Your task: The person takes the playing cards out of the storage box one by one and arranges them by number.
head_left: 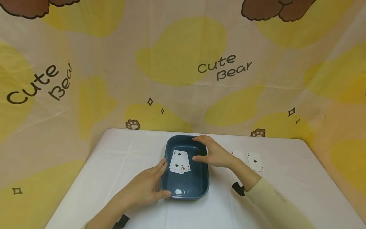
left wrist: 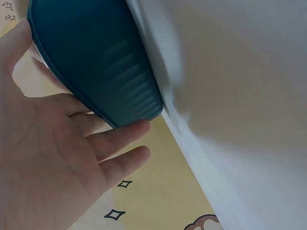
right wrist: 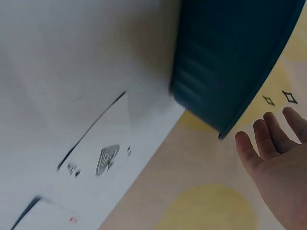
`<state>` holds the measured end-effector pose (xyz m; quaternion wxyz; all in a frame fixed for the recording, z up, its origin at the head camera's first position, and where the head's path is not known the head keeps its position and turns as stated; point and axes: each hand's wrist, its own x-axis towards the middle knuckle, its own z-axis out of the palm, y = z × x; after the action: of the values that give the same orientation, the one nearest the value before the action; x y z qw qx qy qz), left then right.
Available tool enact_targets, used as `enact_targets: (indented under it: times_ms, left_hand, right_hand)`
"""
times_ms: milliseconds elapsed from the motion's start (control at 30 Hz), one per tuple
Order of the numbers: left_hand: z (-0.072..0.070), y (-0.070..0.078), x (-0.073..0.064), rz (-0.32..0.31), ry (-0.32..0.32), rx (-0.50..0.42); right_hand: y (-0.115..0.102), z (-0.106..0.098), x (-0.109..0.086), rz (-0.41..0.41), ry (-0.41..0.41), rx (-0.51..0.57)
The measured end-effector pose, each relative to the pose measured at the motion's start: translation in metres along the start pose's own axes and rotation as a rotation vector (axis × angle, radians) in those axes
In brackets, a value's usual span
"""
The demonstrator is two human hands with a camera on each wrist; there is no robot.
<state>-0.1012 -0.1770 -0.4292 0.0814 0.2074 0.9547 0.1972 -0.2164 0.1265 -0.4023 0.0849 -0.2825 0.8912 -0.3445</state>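
Observation:
A dark blue rectangular tray (head_left: 186, 187) stands on the white table, with a small pile of playing cards (head_left: 178, 159) inside; a two of clubs is on top, and a red two shows from under it. My left hand (head_left: 145, 186) is at the tray's left side, thumb at the near left rim. In the left wrist view its straight fingers (left wrist: 120, 139) lie along the tray's outer wall. Over the far right rim is my right hand (head_left: 215, 152), thumb and fingers spread above the tray. The right wrist view shows its fingertips apart from the rim.
To the tray's right lie a playing card with a black middle pip (head_left: 255, 161) and another card (head_left: 237, 155), partly hidden by my right forearm. A yellow patterned cloth (head_left: 177, 63) hangs behind the white table (head_left: 137, 149).

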Motion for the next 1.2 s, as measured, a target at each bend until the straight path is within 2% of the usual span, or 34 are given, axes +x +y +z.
enact_targets:
  times_ms: [300,633,933,1200]
  left_hand:
    - [0.002,-0.003,0.000,0.028,0.005,0.014]
    - [0.002,-0.004,0.001,0.020,-0.005,0.006]
    - [-0.001,-0.002,-0.001,0.029,0.003,0.010]
    - [-0.001,-0.002,-0.003,0.048,0.008,0.012]
  right_hand:
    - [-0.011,0.026,0.020,-0.017,-0.045,0.000]
    - [-0.016,0.044,0.037,-0.035,-0.086,-0.018]
    - [-0.016,0.055,0.051,0.010,-0.144,-0.029]
    - [-0.013,0.064,0.059,0.018,-0.178,-0.121]
